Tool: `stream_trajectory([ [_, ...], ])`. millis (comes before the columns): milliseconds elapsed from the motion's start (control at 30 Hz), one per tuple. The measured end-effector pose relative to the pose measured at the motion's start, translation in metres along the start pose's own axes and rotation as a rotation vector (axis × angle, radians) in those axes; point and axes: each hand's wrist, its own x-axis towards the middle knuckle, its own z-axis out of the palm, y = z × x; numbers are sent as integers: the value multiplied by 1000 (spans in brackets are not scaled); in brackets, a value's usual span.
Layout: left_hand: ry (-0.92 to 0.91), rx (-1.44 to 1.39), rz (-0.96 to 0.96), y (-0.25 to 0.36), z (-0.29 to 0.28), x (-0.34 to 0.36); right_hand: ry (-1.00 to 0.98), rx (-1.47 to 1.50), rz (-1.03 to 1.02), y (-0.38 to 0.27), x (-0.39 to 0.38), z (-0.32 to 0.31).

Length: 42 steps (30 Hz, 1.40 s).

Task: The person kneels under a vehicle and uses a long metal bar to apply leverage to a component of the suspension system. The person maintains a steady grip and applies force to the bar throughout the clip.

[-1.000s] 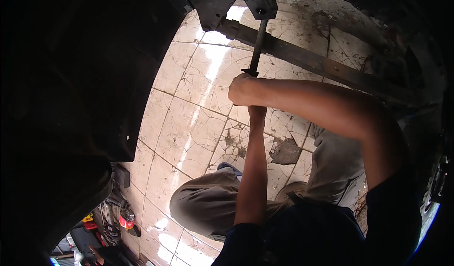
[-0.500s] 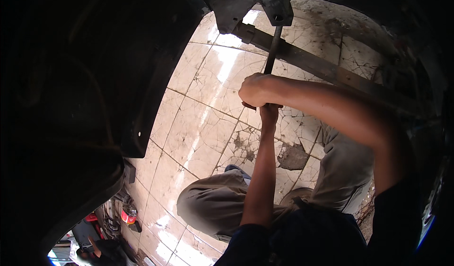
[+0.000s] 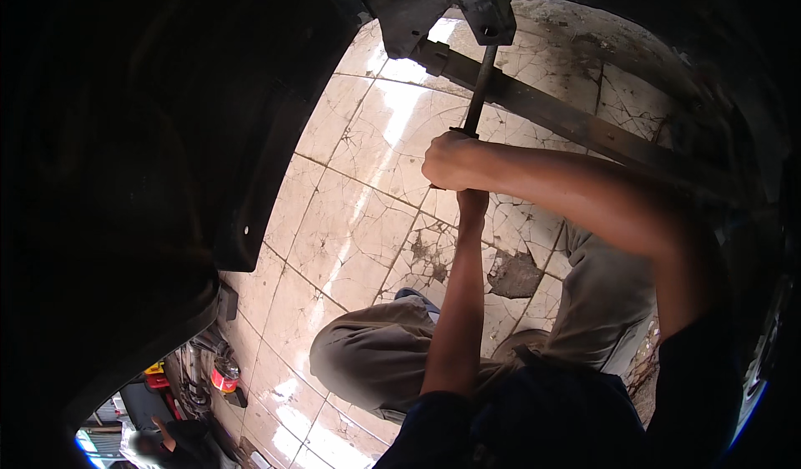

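A dark metal bracket (image 3: 392,10) with holes hangs at the top centre. A dark rod (image 3: 481,81) runs down from it across a long metal bar (image 3: 559,114) to a small collar. My right hand (image 3: 450,158) is closed around the rod just below the collar, its forearm reaching in from the right. My left hand (image 3: 472,200) is directly beneath it on the same line, arm coming up from below; its fingers are hidden behind the right hand.
A large dark panel (image 3: 133,152) fills the left side. Below are cracked floor tiles (image 3: 334,202) and my bent knees (image 3: 350,360). At lower left lie assorted metal parts (image 3: 192,385), a red-labelled container (image 3: 225,377) and a co-worker (image 3: 179,444) in dark clothing.
The whole view has shifted slightly right since one second ago, with the hands still on the rod. The right hand has moved a little, showing more of the collar than half a second ago.
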Motion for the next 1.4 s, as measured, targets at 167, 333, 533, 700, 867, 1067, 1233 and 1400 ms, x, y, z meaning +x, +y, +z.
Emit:
stream_trajectory([
  [167,-69,103,200,-6,-1,7,11,-52,49,-5,9,19],
  [333,-39,-28,-1,20,-3,-7,-31,186,56,7,-1,-2],
  [533,-159,-30,-95,27,-7,-7,-70,231,52,8,0,1],
  [700,-177,37,-8,14,-6,0,-94,196,110,3,4,6],
  [867,-22,227,273,-17,-7,19,-5,-18,-14,-13,3,-5],
  [1067,-145,77,194,10,8,9,-52,-114,39,-4,5,25],
  [1233,17,91,167,-3,-1,8,34,108,33,-1,3,-6],
  [1400,-142,16,189,-3,6,9,17,-91,32,3,1,17],
])
